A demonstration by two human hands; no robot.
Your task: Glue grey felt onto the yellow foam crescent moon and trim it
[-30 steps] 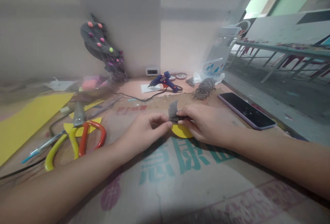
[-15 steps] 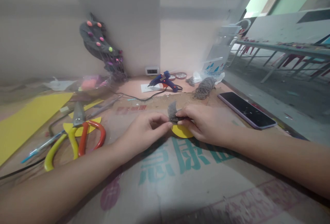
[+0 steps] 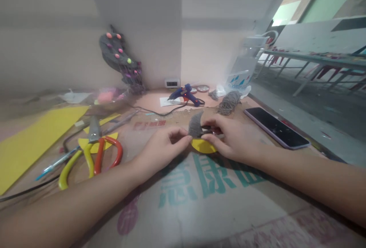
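Observation:
A grey, fuzzy, curved piece [image 3: 195, 124] stands up above a yellow disc [image 3: 204, 146], which lies low between my hands. With thumb and index finger together, my left hand [image 3: 164, 145] pinches the lower left corner of the grey piece, near the disc's edge. From the other side my right hand [image 3: 225, 135] is closed around something small and dark [image 3: 207, 130] beside the grey piece; its kind is hard to make out. The right thumb rests close over the disc, hiding its right part.
Printed cardboard [image 3: 183, 210] covers the table. Scissors [image 3: 94, 137] with yellow and red handles and a pen [image 3: 57, 163] lie left, near yellow sheets [image 3: 37, 141]. Behind are a blue glue gun [image 3: 185, 95] and grey yarn [image 3: 229, 103]; a phone [image 3: 276, 128] lies right.
The view has shifted slightly, so everything sits a little lower and further right. More of the grey piece and the dark thing shows as my right fingers have moved slightly apart from the piece.

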